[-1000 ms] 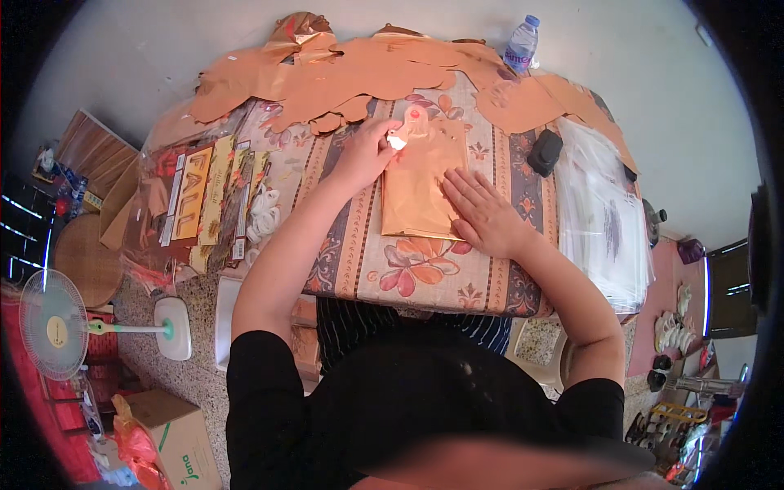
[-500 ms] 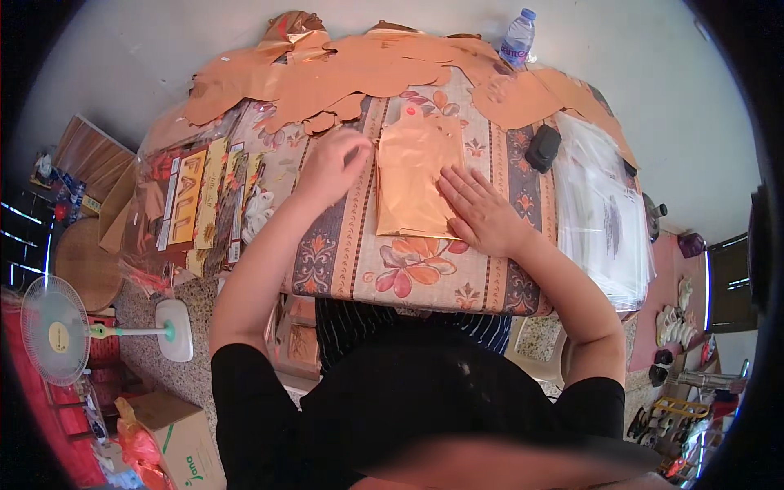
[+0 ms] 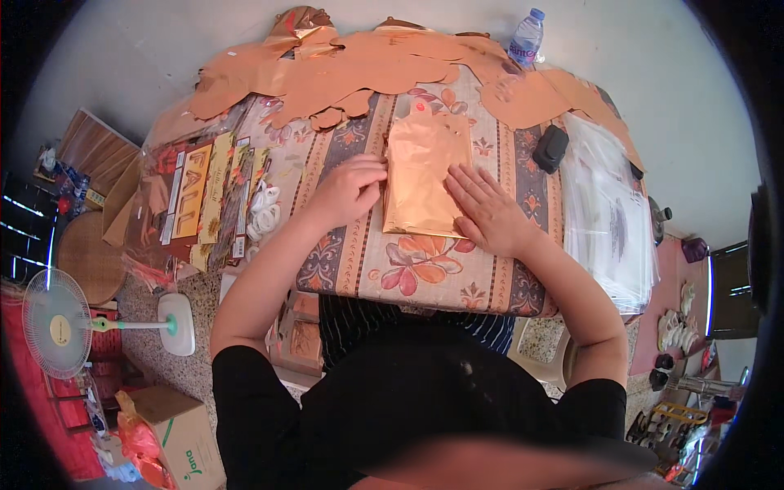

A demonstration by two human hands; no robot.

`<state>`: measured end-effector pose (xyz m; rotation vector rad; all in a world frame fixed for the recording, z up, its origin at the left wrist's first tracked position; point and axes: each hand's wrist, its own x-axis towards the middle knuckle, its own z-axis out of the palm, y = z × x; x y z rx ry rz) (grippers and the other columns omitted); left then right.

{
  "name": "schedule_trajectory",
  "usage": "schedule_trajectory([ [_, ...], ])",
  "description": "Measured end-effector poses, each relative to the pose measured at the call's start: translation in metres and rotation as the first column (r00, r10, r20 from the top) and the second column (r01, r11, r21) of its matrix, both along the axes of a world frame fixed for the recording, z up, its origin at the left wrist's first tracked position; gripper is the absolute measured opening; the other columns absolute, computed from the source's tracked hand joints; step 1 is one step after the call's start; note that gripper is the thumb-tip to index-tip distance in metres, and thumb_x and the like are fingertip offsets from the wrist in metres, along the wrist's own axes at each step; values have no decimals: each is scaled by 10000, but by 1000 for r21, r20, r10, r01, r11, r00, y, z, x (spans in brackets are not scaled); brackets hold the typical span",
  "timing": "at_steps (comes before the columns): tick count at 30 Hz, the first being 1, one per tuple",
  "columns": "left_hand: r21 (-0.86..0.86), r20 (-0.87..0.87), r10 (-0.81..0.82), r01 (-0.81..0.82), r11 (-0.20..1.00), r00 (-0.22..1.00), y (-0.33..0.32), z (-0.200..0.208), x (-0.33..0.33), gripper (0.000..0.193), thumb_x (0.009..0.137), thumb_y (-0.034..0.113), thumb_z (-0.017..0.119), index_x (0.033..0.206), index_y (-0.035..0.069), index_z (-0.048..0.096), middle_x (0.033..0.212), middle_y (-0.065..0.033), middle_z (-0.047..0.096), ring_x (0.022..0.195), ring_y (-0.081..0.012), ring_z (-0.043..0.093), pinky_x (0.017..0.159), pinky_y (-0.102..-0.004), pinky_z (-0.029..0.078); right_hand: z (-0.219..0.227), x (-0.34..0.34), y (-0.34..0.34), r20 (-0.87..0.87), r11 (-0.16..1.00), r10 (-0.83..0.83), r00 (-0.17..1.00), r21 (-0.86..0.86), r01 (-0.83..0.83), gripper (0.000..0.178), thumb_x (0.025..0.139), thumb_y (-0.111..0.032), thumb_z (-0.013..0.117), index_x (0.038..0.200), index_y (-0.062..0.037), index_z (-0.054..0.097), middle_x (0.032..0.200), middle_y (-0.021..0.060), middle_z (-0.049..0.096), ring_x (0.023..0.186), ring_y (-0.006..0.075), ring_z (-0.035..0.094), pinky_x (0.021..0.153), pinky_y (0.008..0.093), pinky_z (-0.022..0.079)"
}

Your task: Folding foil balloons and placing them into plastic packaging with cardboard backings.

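Observation:
A flat, folded gold foil sheet [image 3: 426,175], shiny and slightly creased, lies on the patterned tablecloth [image 3: 420,282] in front of me. At its far end a small tab carries a red mark. My right hand [image 3: 488,214] rests open, fingers flat on the foil's right side and palm over the edge. On the other side, my left hand [image 3: 349,192] has its fingertips against the foil's left edge, thumb apart from the fingers. Nothing shows inside the left hand.
Large copper-coloured foil pieces [image 3: 359,69] spread along the table's far side by the wall. A water bottle [image 3: 527,39] stands behind them. Clear plastic sleeves [image 3: 606,220] and a black object [image 3: 551,149] lie right; printed packages [image 3: 192,196] and white ribbon coils [image 3: 264,211] lie left.
My left hand has come down and nearer to the foil, its fingers now at the left edge. The right hand stays on the foil. The whole view has shifted slightly.

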<state>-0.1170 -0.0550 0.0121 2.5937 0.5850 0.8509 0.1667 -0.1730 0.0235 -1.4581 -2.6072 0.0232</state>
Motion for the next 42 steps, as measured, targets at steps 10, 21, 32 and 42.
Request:
schedule_trajectory([
  [10, -339, -12, 265, -254, 906, 964, -17, 6, 27, 523, 807, 164, 695, 1241, 42, 429, 1105, -150, 622, 1082, -273, 598, 923, -385, 460, -1, 1, 0, -14, 1000, -3, 1000, 3, 3, 636, 918, -272, 431, 1460, 13, 259, 1528, 197, 244, 1431, 315, 213, 1177, 428, 128],
  [21, 90, -27, 289, -285, 954, 957, -24, 0, 25, 401, 759, 195, 694, 1103, 68, 533, 1122, -113, 539, 1096, -295, 510, 942, -420, 409, -4, 3, 0, -55, 1000, 3, 998, 17, -3, 649, 918, -290, 452, 1459, 13, 261, 1520, 213, 251, 1427, 320, 220, 1173, 433, 141],
  [32, 76, -42, 263, -259, 963, 964, -20, -1, 26, 268, 789, 227, 665, 994, 74, 583, 1085, -64, 562, 1072, -267, 514, 931, -414, 387, 3, 9, 7, -300, 991, -6, 954, -130, -34, 648, 883, -255, 593, 1416, 20, 348, 1478, 227, 323, 1395, 341, 282, 1157, 449, 191],
  [42, 64, -40, 273, -270, 961, 961, -19, -1, 28, 265, 794, 239, 659, 992, 79, 586, 1069, -58, 573, 1073, -263, 516, 936, -413, 385, -7, 15, 14, -176, 977, -203, 963, 27, 211, 673, 924, -381, 536, 1412, 38, 341, 1483, 233, 307, 1403, 340, 263, 1152, 436, 203],
])
